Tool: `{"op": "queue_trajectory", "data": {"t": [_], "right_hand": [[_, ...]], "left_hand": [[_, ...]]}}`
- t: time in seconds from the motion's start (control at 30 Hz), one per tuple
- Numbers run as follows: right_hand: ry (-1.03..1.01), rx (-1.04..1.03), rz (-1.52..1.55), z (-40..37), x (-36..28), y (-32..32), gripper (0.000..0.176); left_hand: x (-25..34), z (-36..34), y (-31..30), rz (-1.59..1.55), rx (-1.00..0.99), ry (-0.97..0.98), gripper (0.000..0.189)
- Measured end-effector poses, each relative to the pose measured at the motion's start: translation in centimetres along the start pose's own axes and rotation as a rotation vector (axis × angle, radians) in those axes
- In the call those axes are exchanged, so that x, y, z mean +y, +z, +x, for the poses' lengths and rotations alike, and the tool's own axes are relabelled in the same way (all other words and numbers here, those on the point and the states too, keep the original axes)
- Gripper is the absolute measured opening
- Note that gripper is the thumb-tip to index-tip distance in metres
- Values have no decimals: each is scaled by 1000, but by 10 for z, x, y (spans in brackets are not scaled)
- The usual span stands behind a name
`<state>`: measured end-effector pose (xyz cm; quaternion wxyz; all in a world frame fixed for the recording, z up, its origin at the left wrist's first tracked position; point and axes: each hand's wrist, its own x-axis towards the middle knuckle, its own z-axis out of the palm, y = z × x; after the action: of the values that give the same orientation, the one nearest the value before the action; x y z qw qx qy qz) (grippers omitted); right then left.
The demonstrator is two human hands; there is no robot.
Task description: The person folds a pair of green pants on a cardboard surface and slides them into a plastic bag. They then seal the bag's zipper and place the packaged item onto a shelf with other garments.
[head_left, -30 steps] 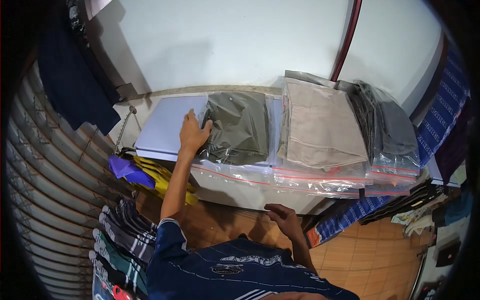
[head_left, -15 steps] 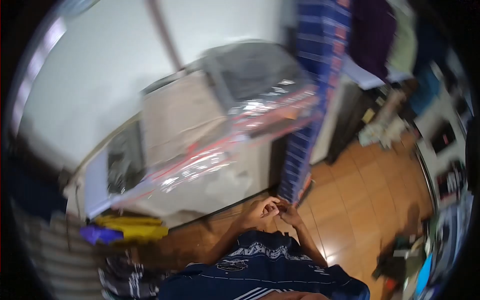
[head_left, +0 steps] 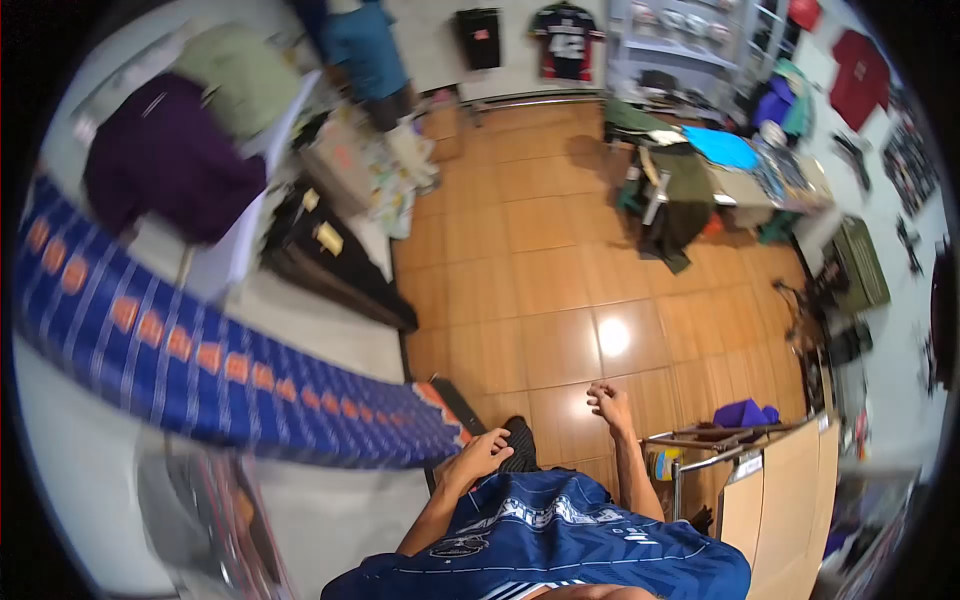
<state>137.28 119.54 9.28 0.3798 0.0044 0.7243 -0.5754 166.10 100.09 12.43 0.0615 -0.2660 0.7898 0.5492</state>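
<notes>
My left hand (head_left: 483, 455) is in front of my body, its fingers loosely bent and apart, with nothing held. It overlaps the lower end of a long blue cloth banner (head_left: 180, 340) with white stripes and orange lettering, which stretches in from the left. To the right, my right hand (head_left: 608, 405) is raised over the tiled floor, fingers half curled and apart, with nothing in them. A dark trouser leg and foot (head_left: 519, 445) show between the two hands.
Purple (head_left: 165, 160) and pale green garments (head_left: 240, 80) hang at the left. Farther back on the right, a low table (head_left: 745, 185) carries clothes. Nearer on the right are a metal-framed rack (head_left: 690, 455) and cardboard (head_left: 770, 510). Tiled floor (head_left: 560, 345) lies ahead.
The view has swung right, from the wall with bagged garments to the room's floor. My hands, together at the fingers before, have come apart.
</notes>
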Motion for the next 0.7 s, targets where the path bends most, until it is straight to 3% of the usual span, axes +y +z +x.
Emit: {"op": "queue_trajectory", "data": {"t": [0.1, 0.17, 0.23, 0.27, 0.3, 0.4, 0.5, 0.6, 0.7], "right_hand": [[114, 95, 282, 34, 57, -30, 24], [258, 189, 303, 38, 66, -36, 16], [437, 202, 384, 89, 166, -55, 15], [402, 34, 452, 111, 237, -79, 16], [549, 214, 529, 131, 310, -79, 20], [566, 245, -144, 126, 246, -65, 19], [233, 165, -708, 154, 198, -51, 19], [-43, 219, -989, 202, 161, -43, 18], [-35, 211, -988, 295, 158, -46, 18]], "left_hand": [[29, 75, -27, 91, -106, 52, 46], [36, 132, -38, 85, -163, 53, 46], [43, 192, -49, 72, -194, 75, 46], [50, 220, -55, 82, -203, 99, 45], [61, 246, -62, 51, -209, 125, 44], [102, 321, -91, -23, -218, 197, 40], [138, 400, -126, 3, -242, 181, 40], [150, 484, -141, 40, -291, 237, 39], [158, 569, -161, 102, -401, 290, 37]]}}
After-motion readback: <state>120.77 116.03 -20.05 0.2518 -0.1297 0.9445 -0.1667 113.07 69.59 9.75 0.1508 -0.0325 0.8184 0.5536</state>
